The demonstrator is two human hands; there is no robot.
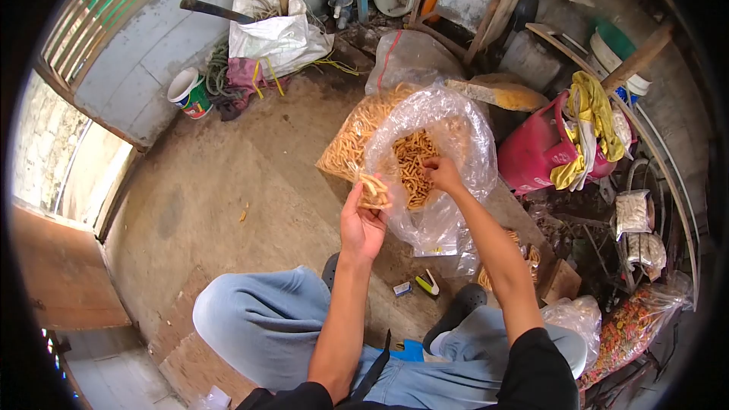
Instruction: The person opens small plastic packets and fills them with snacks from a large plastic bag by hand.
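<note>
My left hand [363, 226] is closed around a small clear plastic bag [375, 193] with pale brown snack sticks inside. My right hand [443, 174] is over the mouth of a large clear plastic bag [472, 125], its fingers curled together at the heap of snack sticks [414, 167]. What those fingers pinch, if anything, is too small to make out. Against the open bag's left side leans another full bag of snack sticks [348, 140]. On the floor in front of me lie a green stapler [428, 282] and a small blue-and-white box [402, 288].
A red plastic barrel [535, 148] draped with yellow cloth stands at right. Filled snack packs [524, 258] lie beside my right forearm. Lower right is a bag of colourful packets [634, 330]. Toward the back left are a white sack [277, 42] and a paint bucket [190, 93].
</note>
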